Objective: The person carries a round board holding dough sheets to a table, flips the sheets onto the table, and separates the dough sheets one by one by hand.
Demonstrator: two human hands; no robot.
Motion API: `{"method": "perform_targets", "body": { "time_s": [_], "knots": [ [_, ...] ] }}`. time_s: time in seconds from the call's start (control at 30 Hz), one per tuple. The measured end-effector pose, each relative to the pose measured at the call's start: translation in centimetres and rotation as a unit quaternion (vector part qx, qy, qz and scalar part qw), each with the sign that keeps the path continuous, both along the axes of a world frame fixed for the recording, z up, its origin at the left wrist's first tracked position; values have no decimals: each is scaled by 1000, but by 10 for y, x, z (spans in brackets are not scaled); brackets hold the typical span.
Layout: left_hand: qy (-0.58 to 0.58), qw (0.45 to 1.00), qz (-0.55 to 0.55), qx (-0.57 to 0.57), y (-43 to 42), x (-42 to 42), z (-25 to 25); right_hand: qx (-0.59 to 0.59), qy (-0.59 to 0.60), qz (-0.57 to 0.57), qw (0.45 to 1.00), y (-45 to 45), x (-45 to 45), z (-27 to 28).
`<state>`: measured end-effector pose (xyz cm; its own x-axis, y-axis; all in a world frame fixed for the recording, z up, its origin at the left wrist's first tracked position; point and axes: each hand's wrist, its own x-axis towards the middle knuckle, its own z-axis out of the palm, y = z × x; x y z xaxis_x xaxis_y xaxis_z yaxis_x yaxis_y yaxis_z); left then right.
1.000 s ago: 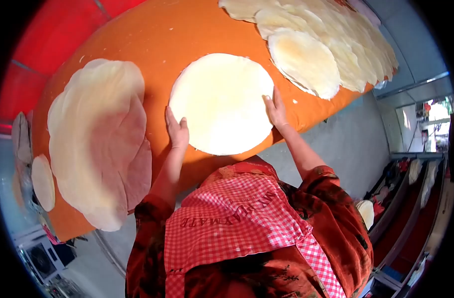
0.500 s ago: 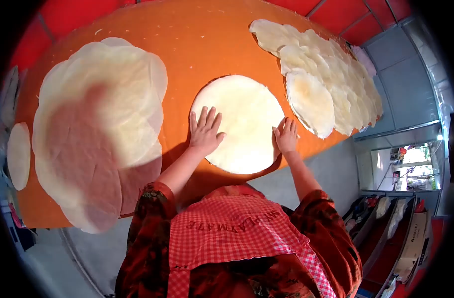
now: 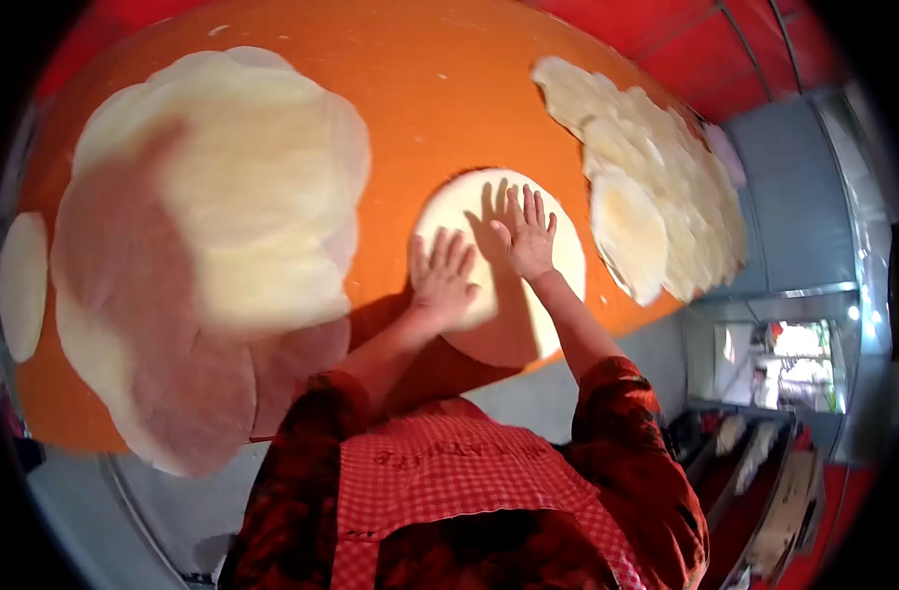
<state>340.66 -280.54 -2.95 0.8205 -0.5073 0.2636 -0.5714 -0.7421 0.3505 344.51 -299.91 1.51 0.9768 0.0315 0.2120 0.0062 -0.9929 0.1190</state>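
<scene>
A pale round stack of thin flatbread sheets (image 3: pixel 496 305) lies near the front edge of the orange table. My left hand (image 3: pixel 444 277) is spread over its left side, fingers apart; whether it presses down or hovers is hard to tell. Above the upper right part of the stack is my right hand (image 3: pixel 531 236), fingers stretched out, with its shadow falling to the left on the pale surface. Neither hand holds anything.
Many overlapping thin round sheets (image 3: pixel 263 177) cover the table's left side, partly in shadow. A heap of flatbreads (image 3: pixel 676 197) lies at the right. One more round sheet (image 3: pixel 23 285) sits at the far left edge. Shelving (image 3: pixel 745 482) stands at the lower right.
My right hand has moved from the stack's right edge up and left over its top. My left hand stays on the left side, and the view has shifted slightly.
</scene>
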Motion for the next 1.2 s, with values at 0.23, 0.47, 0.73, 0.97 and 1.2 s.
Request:
{"method": "perform_targets", "body": {
  "time_s": [0.23,0.47,0.73,0.97,1.2],
  "knots": [
    [-89,990,48,-100,-2,2,-21,63,47,-14,997,30,62,-55],
    [15,990,-29,-137,27,4,11,119,29,72,990,93,79,-3],
    [35,781,404,-474,164,-48,34,216,88,464,855,310,91,-14],
    [123,515,491,-692,273,-87,17,84,-18,479,873,320,117,-51],
    [75,609,457,-644,334,-39,42,285,254,421,823,372,281,97]
  ]
}}
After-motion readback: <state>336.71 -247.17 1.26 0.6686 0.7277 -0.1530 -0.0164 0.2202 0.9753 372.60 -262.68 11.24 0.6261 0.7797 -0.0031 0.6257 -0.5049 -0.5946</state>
